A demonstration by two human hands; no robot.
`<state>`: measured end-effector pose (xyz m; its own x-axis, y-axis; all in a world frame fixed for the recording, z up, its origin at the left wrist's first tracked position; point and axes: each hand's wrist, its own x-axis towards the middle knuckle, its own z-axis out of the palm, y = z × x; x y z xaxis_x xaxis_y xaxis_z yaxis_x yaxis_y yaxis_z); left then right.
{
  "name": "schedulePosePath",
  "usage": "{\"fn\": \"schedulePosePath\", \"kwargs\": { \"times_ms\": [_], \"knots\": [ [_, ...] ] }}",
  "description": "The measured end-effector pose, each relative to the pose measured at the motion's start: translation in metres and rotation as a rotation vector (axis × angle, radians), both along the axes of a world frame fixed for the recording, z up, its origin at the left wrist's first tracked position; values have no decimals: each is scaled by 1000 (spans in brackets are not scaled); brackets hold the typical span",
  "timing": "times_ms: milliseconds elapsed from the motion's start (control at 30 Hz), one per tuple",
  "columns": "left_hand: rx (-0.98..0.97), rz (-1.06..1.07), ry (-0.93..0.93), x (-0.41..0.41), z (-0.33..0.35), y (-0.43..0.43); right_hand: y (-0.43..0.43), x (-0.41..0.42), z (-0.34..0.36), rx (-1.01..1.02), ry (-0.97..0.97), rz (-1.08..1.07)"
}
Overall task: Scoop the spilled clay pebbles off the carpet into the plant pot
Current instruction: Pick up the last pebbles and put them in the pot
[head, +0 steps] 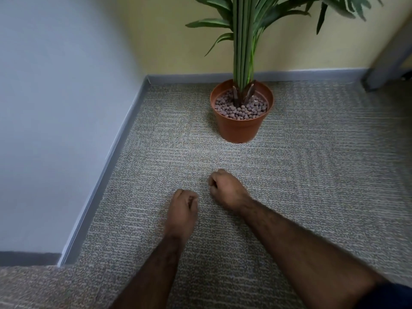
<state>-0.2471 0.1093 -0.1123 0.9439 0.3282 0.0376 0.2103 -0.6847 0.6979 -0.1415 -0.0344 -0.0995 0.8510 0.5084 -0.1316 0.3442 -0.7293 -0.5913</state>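
Both fists are clenched above the carpet (312, 175), left hand (182, 208) near, right hand (227, 190) beside it (contents hidden). Pebbles (242, 108) fill the pot (239, 128) farther off; a loosened fist could drop any onto the carpet.

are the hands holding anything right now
Cannot be told: left hand and right hand are both closed into fists above the carpet, contents hidden.

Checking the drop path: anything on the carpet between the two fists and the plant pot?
Nothing visible. Bare carpet lies between the left hand, the right hand and the plant pot. Above the pot, the plant stems fill the rim's centre; pebbles surround them.
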Motion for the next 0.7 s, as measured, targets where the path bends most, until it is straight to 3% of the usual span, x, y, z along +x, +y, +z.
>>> {"fn": "schedulePosePath", "kwargs": {
  "times_ms": [133, 267, 500, 700],
  "knots": [
    [-461, 172, 40, 53, 26, -30, 4, 8, 10, 271, 303, -271],
    [-698, 244, 104, 105, 56, -41, 2, 27, 35, 649, 596, -549],
    [-712, 143, 66, 176, 105, -48, -7, 80, 97, 741, 452, -629],
    [-575, 76, 27, 226, 144, -62, -21, 132, 127, 502, 102, -650]
  ]
}}
